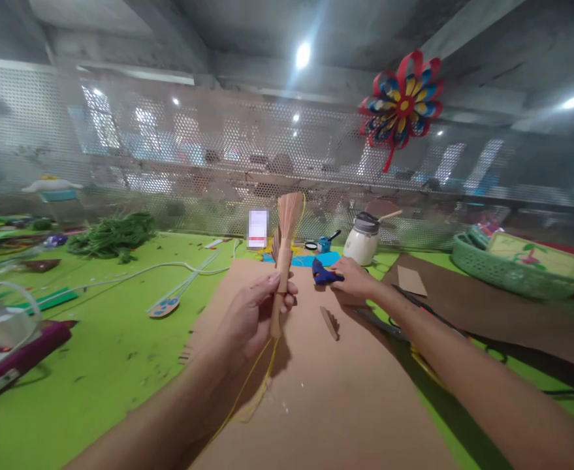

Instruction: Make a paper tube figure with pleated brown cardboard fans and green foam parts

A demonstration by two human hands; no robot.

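Note:
My left hand [262, 303] is closed around the stem of a small brown paper broom [284, 261], its fringed end pointing up. Yellow string [255, 385] trails from the lower end of the stem. Farther right, my right hand [352, 277] has its fingers on a dark blue glue gun [326, 272] at the far part of the brown cardboard sheet [330, 405]. A small brown piece with a notched edge [330, 323] lies on the sheet between the hands.
A white jar [361, 243] and a small blue pot [324, 245] stand at the back. To the right are a green basket [507, 271] and dark brown sheets [473, 313]. On the left lie a purple power strip [22, 359], cords, and green stringy material [113, 236].

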